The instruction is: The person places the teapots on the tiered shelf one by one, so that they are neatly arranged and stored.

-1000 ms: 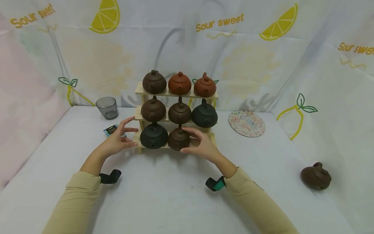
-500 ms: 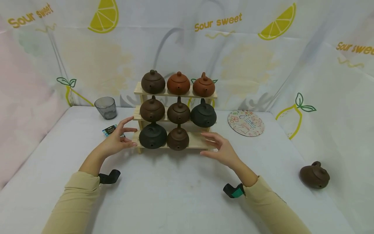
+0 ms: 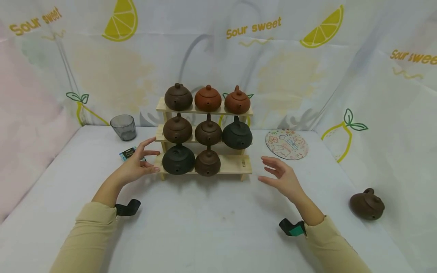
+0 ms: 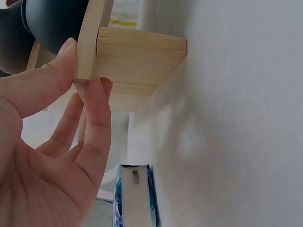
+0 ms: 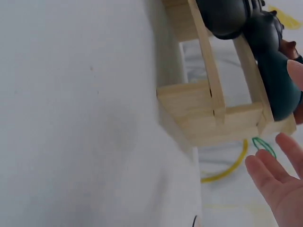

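Note:
A three-tier wooden rack stands mid-table with small clay teapots on its steps. My left hand pinches the left end of its lowest board, thumb above and fingers below. A black teapot and a brown teapot sit on that lowest step; its right end is bare. To the right of the rack, my right hand is in the air with nothing in it, fingers spread and slightly bent. A lone brown teapot rests on the table at far right.
Brown, reddish and black teapots fill the two upper steps. A grey glass stands behind my left hand, beside a small blue-black packet. A round patterned coaster lies back right. Printed cloth hangs behind the table.
My right hand has let go of the brown teapot on the lowest step and moved right, past the rack's end. My left hand has stayed at the rack.

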### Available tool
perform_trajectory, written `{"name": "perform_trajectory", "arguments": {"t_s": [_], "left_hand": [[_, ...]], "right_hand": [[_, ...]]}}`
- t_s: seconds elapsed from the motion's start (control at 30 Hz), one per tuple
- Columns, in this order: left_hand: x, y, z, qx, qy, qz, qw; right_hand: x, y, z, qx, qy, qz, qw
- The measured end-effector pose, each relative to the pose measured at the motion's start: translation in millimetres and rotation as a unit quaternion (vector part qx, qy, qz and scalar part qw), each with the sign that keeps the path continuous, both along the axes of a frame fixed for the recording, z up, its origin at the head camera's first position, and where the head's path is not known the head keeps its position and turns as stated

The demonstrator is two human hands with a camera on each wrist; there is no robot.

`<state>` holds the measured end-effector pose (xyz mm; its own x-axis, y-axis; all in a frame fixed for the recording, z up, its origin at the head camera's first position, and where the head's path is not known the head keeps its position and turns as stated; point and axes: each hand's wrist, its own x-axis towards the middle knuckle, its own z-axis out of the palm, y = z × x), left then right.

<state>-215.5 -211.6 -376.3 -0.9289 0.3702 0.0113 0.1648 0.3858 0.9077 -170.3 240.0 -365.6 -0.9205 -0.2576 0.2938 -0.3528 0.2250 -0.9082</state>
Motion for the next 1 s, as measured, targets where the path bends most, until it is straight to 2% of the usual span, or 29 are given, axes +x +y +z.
{"name": "perform_trajectory", "arguments": {"t_s": [0.17, 0.27, 0.53, 0.63, 0.8, 0.87, 1.0], "left_hand": [[1.3, 1.3, 1.0, 0.000, -0.003, 0.001, 1.0000], [1.6, 1.2, 2.0, 0.002, 0.002, 0.000, 1.0000], [1.9, -0.2, 1.2, 0.007, 0.000, -0.002, 1.0000], [0.6, 0.1, 0.1, 0.005, -0.002, -0.001, 1.0000], [-0.6, -0.5, -0.3, 0.000, -0.003, 0.000, 1.0000], [-0.1, -0.5, 0.1, -0.002, -0.005, 0.001, 1.0000], [0.6, 0.0, 0.9, -0.001, -0.008, 0.002, 1.0000]], "right_hand": [[8.6, 31, 0.8, -0.004, 0.012, -0.043, 0.9990], [13.7, 51, 3.3, 0.011, 0.016, -0.078, 0.9967], [29.6, 95, 4.2, 0.063, -0.030, -0.187, 0.9799], [31.5, 117, -5.5, 0.074, -0.042, -0.210, 0.9740], [25.7, 164, -37.7, 0.088, -0.045, -0.252, 0.9626], [24.7, 179, -47.7, 0.077, -0.046, -0.266, 0.9597], [29.1, 199, -53.6, 0.055, -0.053, -0.288, 0.9545]]}}
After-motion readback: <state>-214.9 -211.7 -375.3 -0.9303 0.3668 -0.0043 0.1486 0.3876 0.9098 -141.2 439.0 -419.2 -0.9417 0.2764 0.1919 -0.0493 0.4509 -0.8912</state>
